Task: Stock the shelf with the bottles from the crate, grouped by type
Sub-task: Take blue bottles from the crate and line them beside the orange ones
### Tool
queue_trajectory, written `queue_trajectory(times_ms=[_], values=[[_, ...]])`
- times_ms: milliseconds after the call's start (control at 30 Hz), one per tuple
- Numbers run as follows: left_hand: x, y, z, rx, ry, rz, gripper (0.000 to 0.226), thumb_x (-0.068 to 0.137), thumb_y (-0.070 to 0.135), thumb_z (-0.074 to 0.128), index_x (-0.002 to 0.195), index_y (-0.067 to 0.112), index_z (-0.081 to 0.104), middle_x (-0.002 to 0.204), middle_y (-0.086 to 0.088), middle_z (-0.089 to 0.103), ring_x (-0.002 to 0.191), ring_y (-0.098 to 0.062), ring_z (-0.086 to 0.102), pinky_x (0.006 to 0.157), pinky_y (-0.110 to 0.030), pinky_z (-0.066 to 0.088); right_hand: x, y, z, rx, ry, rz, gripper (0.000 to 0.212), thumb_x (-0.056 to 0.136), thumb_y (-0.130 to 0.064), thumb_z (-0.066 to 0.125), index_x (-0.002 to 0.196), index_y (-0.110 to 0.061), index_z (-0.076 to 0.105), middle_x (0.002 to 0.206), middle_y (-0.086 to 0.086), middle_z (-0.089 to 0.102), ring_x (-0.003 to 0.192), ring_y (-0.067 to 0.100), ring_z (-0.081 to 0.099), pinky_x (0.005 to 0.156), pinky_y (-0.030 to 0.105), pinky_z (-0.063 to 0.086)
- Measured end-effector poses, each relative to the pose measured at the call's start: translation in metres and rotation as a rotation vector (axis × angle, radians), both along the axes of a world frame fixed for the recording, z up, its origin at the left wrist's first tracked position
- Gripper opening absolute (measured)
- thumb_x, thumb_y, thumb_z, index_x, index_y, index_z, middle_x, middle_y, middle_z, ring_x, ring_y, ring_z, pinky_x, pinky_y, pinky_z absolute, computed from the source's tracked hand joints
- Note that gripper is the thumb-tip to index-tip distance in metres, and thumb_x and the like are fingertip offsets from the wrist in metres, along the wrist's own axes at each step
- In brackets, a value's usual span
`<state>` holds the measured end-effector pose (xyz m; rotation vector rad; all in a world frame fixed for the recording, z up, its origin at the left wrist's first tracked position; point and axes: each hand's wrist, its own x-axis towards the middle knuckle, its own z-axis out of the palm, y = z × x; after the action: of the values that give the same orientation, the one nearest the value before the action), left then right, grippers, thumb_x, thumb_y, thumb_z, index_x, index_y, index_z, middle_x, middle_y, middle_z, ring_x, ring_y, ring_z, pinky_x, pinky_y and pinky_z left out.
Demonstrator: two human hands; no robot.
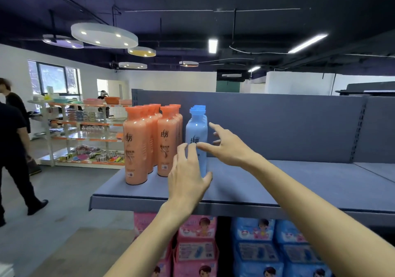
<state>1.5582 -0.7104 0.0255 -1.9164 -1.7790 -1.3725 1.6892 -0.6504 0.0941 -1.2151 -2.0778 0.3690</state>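
Note:
Two rows of orange bottles (136,146) stand at the left end of the grey shelf (299,182). Right of them a row of blue bottles (195,130) runs front to back. My left hand (188,176) is in front of the first blue bottle, fingers spread and straight, fingertips at its label. My right hand (226,144) reaches in from the right with fingers spread, thumb tip at the bottle's label, not gripping it. The crate is out of view.
The shelf has a tall grey back panel (277,125). Pink packs (196,244) and blue packs (267,249) fill the shelf below. A person in black (15,148) walks at the left. Another display rack (85,131) stands behind.

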Motion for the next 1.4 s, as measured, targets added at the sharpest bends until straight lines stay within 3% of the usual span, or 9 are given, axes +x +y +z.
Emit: queue_trajectory(times_ms=[133,367,533,667,800,1000,1233,1400], values=[[0.005,-0.006,0.006,-0.093,0.069,0.015,0.054,0.08,0.036,0.066,0.127,0.019,0.045,0.128,0.002,0.041,0.112,-0.022,0.05,0.074,-0.032,0.046,0.015,-0.013,0.003,0.066,-0.054,-0.027,0.074,0.09,-0.05,0.065,0.152,-0.027,0.031,0.142,0.004,0.046,0.117,0.016,0.057,0.086,0.026,0.044],[0.021,-0.018,-0.01,-0.145,0.069,0.003,0.053,0.08,0.041,0.064,0.126,0.022,0.046,0.122,0.004,0.043,0.106,-0.02,0.053,0.068,-0.029,0.042,0.041,-0.032,-0.002,0.103,-0.1,-0.036,0.064,0.089,-0.043,0.068,0.145,-0.027,0.041,0.141,-0.001,0.049,0.119,0.013,0.056,0.089,0.025,0.043],[0.047,-0.027,-0.015,-0.166,0.13,-0.093,0.051,0.082,0.043,0.061,0.127,0.025,0.045,0.12,0.007,0.047,0.099,-0.018,0.056,0.07,-0.028,0.042,0.064,-0.047,-0.001,0.119,-0.087,-0.061,0.06,0.089,-0.04,0.068,0.143,-0.025,0.044,0.137,0.0,0.052,0.115,0.013,0.058,0.091,0.026,0.047],[0.069,-0.039,-0.02,-0.176,0.047,-0.223,0.046,0.082,0.042,0.063,0.122,0.026,0.049,0.119,0.01,0.054,0.105,-0.014,0.058,0.08,-0.033,0.048,0.091,-0.071,-0.006,0.128,-0.094,-0.08,0.055,0.09,-0.039,0.067,0.14,-0.025,0.047,0.133,-0.001,0.055,0.108,0.011,0.062,0.092,0.03,0.051],[0.089,-0.064,-0.067,-0.236,0.005,-0.392,0.041,0.073,0.051,0.063,0.11,0.034,0.054,0.109,0.018,0.061,0.101,-0.003,0.06,0.084,-0.033,0.053,0.132,-0.108,-0.061,0.073,-0.119,-0.038,0.044,0.088,-0.042,0.067,0.129,-0.031,0.053,0.117,-0.009,0.063,0.09,-0.001,0.066,0.078,0.016,0.051],[0.132,-0.074,-0.137,-0.514,0.054,-0.427,0.041,0.078,0.039,0.07,0.113,0.024,0.055,0.111,0.008,0.063,0.103,-0.014,0.061,0.087,-0.037,0.051,0.185,-0.131,-0.153,-0.114,-0.294,-0.088,0.048,0.091,-0.039,0.066,0.134,-0.025,0.05,0.129,-0.003,0.057,0.106,0.01,0.06,0.097,0.031,0.046],[0.169,-0.075,-0.208,-0.69,0.091,-0.436,0.043,0.082,0.039,0.068,0.119,0.023,0.053,0.117,0.009,0.062,0.109,-0.015,0.058,0.089,-0.039,0.05,0.224,-0.133,-0.228,-0.251,-0.244,-0.094,0.05,0.092,-0.044,0.063,0.136,-0.025,0.048,0.129,-0.003,0.057,0.107,0.011,0.059,0.095,0.036,0.05],[0.175,-0.098,-0.294,-0.991,0.061,-0.371,0.042,0.079,0.036,0.071,0.116,0.022,0.054,0.109,0.008,0.063,0.1,-0.016,0.061,0.086,-0.038,0.051,0.241,-0.14,-0.328,-0.498,-0.208,-0.092,0.05,0.092,-0.044,0.065,0.135,-0.026,0.048,0.129,-0.003,0.057,0.102,0.01,0.062,0.092,0.033,0.051]])
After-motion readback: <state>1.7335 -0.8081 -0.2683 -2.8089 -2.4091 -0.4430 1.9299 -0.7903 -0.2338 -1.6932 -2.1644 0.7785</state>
